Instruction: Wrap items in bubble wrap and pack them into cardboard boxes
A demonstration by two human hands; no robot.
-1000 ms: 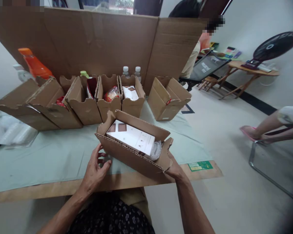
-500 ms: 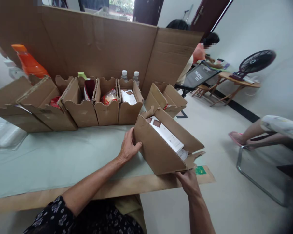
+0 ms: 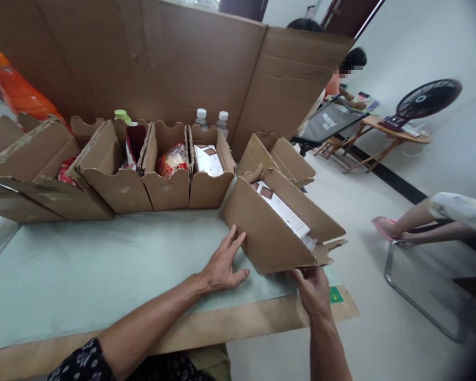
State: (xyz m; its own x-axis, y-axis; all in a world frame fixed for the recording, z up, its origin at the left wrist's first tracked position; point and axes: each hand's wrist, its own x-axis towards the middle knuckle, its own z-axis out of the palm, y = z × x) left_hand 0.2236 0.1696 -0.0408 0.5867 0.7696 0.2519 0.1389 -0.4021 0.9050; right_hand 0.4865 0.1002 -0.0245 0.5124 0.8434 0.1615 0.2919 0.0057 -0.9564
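An open cardboard box (image 3: 269, 238) rests at the right end of the table with a white carton (image 3: 282, 210) inside it. My left hand (image 3: 222, 262) lies with fingers spread against the box's left side, holding nothing. My right hand (image 3: 312, 288) is at the box's near right corner, fingers curled under its lower edge.
A row of open cardboard boxes (image 3: 170, 177) holds packets along the back of the pale green table cover (image 3: 83, 264). Behind them stand a tall cardboard screen (image 3: 162, 63), two water bottles (image 3: 210, 120) and an orange bottle (image 3: 16, 90). Another person's legs (image 3: 420, 217) and a fan (image 3: 424, 100) are on the right.
The box has been slid from in front of me to the table's right end and turned. My left hand went from gripping its left end to lying spread against it.
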